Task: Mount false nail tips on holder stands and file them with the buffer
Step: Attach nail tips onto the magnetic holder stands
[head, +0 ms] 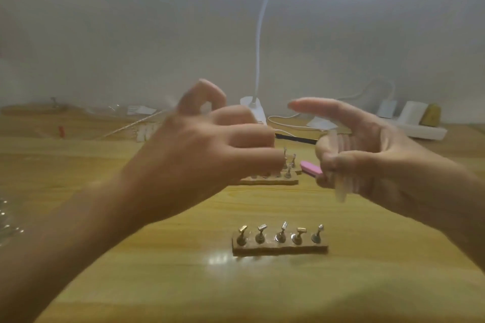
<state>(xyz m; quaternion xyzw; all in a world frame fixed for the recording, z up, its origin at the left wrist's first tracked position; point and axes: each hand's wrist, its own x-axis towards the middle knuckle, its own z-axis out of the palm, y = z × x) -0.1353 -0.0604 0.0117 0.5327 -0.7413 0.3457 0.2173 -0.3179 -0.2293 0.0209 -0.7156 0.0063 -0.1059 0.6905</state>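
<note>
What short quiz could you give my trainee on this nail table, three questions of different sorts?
1. True or false: the pink buffer lies flat on the table.
2. How many stands sit on the near holder base?
3. What stands at the table's far side, near the middle? A) a white gooseneck lamp B) a kettle C) a laptop
Key: 1 false, the right hand grips it above the table. 2 five. 3 A.

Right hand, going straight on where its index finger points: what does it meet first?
Probably the left hand, its curled fingers just ahead of the right hand holding the pink buffer, though depth is unclear.
</note>
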